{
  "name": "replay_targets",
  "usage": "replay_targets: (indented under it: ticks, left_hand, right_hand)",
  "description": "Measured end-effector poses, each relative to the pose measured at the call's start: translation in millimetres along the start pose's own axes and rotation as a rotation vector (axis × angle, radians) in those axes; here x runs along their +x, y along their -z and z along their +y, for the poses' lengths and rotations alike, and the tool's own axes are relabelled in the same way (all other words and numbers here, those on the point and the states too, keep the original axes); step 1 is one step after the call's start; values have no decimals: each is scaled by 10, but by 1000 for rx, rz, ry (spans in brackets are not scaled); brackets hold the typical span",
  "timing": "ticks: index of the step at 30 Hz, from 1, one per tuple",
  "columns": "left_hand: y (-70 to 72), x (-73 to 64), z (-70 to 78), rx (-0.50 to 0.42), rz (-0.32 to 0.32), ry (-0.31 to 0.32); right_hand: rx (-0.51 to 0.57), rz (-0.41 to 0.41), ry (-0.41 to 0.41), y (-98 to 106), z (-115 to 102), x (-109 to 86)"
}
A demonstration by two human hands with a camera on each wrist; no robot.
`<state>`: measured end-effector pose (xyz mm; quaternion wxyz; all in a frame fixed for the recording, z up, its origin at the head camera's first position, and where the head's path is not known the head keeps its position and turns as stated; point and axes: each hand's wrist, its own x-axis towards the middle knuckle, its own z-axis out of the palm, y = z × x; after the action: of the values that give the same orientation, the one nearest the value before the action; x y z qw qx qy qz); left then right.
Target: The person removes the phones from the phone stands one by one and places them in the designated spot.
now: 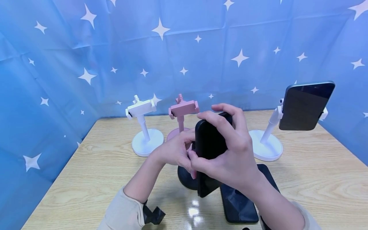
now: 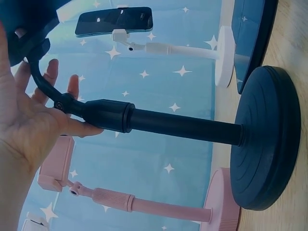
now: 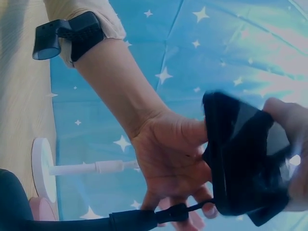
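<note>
My right hand [image 1: 230, 147] grips a black phone [image 1: 208, 143] by its two long edges, thumb on one side and fingers on the other. Just behind that phone is the top of a black phone stand [image 2: 180, 126], its holder mostly hidden. With curled fingers my left hand [image 1: 173, 150] holds the stand's head, close against the phone. Some of its fingers spread behind the bent neck in the left wrist view. Below, the round black base [image 2: 264, 139] stands on the table. How far the phone sits in the holder is hidden.
A white stand [image 1: 148, 142] and a pink stand [image 1: 184, 110] are at the back left. Another white stand [image 1: 265, 145] at the right carries a phone [image 1: 304, 107]. Under my right forearm a dark phone [image 1: 240, 206] lies on the wooden table [image 1: 86, 179], beside another dark slab [image 1: 268, 175].
</note>
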<state>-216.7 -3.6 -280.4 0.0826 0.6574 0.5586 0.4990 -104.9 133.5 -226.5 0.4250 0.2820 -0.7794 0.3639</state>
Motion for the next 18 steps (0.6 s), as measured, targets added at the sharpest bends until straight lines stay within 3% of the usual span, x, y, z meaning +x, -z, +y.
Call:
replay_targets:
  ticks: [8, 12, 18]
  left_hand:
    - [-43, -10, -25, -2, 41, -17]
    - [-76, -18, -42, 16, 68, -46]
    - [-90, -21, -44, -7, 86, -53]
  right_hand:
    - [106, -42, -62, 35, 33, -6]
    - [209, -69, -78, 31, 159, -54]
    - [269, -104, -104, -31, 438, -179]
